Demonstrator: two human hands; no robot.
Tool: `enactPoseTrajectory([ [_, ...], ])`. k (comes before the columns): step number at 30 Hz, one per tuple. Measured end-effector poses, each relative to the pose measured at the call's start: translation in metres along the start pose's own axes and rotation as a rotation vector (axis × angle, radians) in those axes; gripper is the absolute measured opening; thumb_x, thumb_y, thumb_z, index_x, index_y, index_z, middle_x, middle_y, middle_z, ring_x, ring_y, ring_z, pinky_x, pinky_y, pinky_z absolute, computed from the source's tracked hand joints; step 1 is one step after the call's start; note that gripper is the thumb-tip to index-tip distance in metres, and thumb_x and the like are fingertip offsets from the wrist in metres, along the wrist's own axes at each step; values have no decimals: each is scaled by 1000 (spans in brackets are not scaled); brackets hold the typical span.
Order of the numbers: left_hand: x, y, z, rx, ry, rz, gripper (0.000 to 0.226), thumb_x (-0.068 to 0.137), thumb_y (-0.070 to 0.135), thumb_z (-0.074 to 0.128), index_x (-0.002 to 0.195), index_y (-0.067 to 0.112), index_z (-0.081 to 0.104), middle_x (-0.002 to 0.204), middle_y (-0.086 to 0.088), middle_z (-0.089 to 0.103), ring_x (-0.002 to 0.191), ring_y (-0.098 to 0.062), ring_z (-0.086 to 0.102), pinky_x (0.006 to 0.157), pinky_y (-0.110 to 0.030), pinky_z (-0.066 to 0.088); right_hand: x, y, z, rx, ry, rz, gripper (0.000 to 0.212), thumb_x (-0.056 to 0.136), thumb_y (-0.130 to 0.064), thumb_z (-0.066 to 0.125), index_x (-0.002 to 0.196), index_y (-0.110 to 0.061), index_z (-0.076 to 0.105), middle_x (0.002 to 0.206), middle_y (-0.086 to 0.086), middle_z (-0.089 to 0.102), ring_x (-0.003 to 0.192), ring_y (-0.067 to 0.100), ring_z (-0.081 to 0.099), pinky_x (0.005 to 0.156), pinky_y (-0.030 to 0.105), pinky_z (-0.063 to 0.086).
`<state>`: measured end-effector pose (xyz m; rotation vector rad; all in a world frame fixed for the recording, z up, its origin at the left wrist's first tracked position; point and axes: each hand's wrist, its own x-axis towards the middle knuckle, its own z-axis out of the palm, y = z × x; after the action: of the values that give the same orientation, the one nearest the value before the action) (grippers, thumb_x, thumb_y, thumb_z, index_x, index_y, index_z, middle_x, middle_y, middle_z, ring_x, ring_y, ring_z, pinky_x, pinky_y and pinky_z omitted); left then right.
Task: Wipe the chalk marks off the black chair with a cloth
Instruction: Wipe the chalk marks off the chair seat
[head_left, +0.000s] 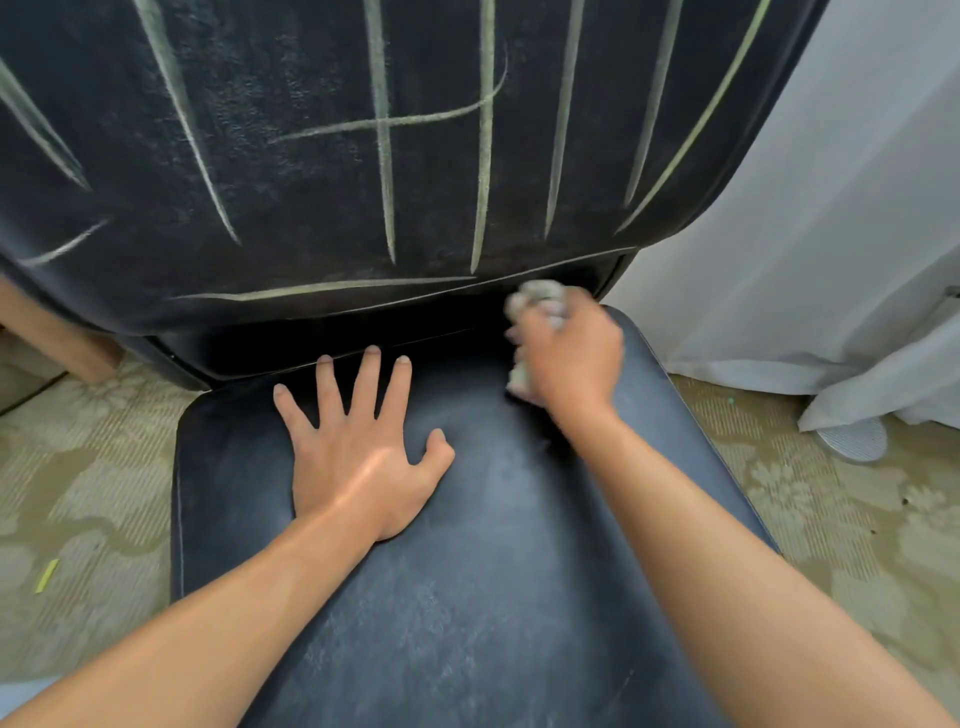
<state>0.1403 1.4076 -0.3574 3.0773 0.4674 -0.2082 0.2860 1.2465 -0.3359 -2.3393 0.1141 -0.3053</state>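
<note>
The right hand (569, 358) clutches a crumpled pale cloth (540, 301) at the rear right of the black padded chair seat (467, 571); pale green chalk marks (485, 156) run lengthwise up the backrest just beyond, nearer this hand; the left hand (358, 457) lies flat, fingers spread, on the seat.

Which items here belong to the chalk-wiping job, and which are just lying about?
Job: black padded chair; pale chalk lines on its backrest; crumpled grey cloth gripped by right hand; left hand flat on seat.

Lying about: yellow chalk stick; white curtain; patterned carpet.
</note>
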Motion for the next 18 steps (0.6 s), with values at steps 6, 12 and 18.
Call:
enactPoseTrajectory([
  [6, 0, 1, -1, -2, -1, 14, 89, 87, 72, 3, 165, 31, -4, 174, 0, -4, 157, -42, -5, 119, -73, -1, 26, -13, -17, 245, 165, 294, 15, 90, -30, 62, 92, -18, 54, 92, 1, 65, 96, 30, 64, 74, 30, 38],
  [12, -6, -2, -16, 92, -96, 46, 84, 94, 63, 6, 165, 19, -5, 173, -12, -6, 156, -48, -13, 118, -75, 3, -80, -112, 53, 442, -187, 175, 7, 86, -27, 63, 88, -20, 61, 91, 0, 70, 78, 13, 66, 73, 26, 52],
  [18, -15, -6, -10, -126, -76, -14, 98, 83, 75, 1, 166, 25, 7, 167, -4, 16, 150, -32, 8, 124, -57, 6, -151, -161, 48, 192, -542, -255, 20, 95, -27, 57, 106, -12, 66, 103, 6, 67, 96, 29, 64, 76, 39, 45],
])
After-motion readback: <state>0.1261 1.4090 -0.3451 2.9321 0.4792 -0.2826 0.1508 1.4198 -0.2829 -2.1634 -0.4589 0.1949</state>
